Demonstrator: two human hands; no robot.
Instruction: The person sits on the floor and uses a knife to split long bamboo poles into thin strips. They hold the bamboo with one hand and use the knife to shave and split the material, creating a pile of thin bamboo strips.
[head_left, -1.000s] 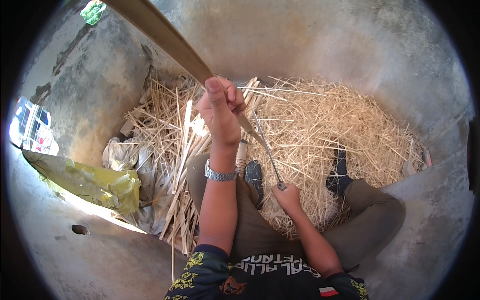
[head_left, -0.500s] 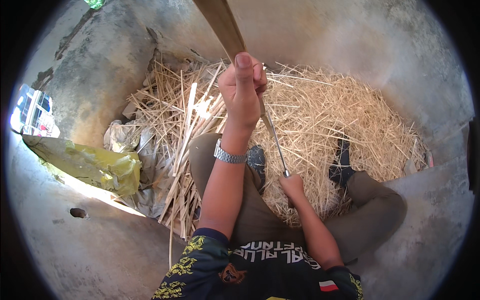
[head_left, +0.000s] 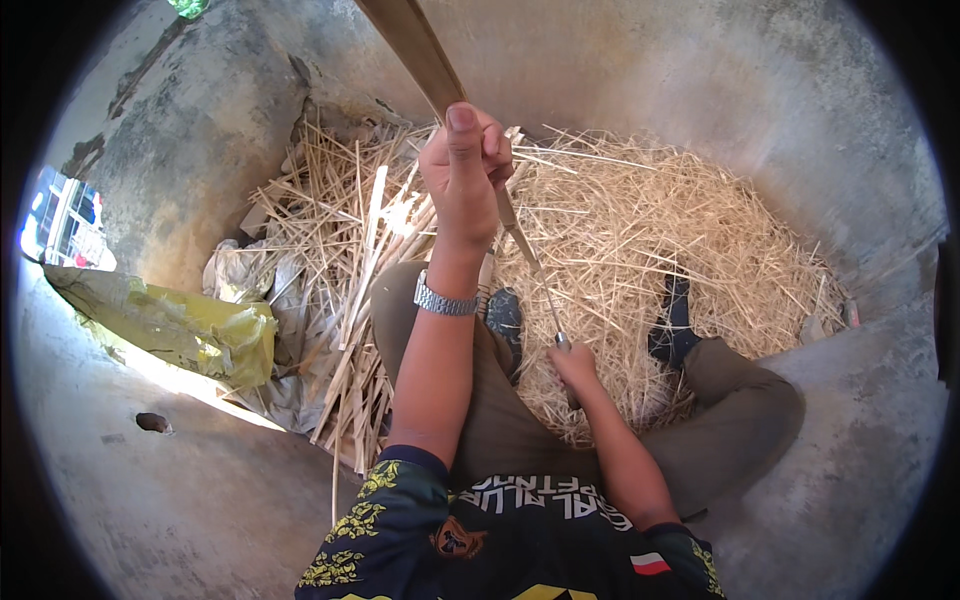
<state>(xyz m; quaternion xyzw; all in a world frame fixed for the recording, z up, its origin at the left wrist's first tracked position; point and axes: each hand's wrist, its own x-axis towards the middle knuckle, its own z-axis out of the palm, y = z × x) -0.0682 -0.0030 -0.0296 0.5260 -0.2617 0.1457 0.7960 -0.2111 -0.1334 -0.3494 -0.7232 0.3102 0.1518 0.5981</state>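
My left hand [head_left: 463,170] is closed around a long, flat bamboo strip [head_left: 413,50], thumb pointing up along it. The strip runs from the top edge of the view, through my fist, and slants down toward my right hand [head_left: 575,367]. That hand is wrapped round the handle of a knife [head_left: 551,304], whose narrow blade points up and away from me. Blade and lower end of the strip meet or overlap; whether the edge is in the bamboo I cannot tell. A metal watch [head_left: 446,297] sits on my left wrist.
Pale shavings [head_left: 640,220] are heaped ahead and to the right, around my feet. Split bamboo strips [head_left: 350,320] lie in a pile on the left, beside a torn yellow sack [head_left: 215,325]. A grey concrete wall [head_left: 680,70] curves round the far side.
Both hands have shifted slightly left in the view, along with the surroundings. The knife blade now overlaps the strip's lower end more closely, and less bare blade shows.
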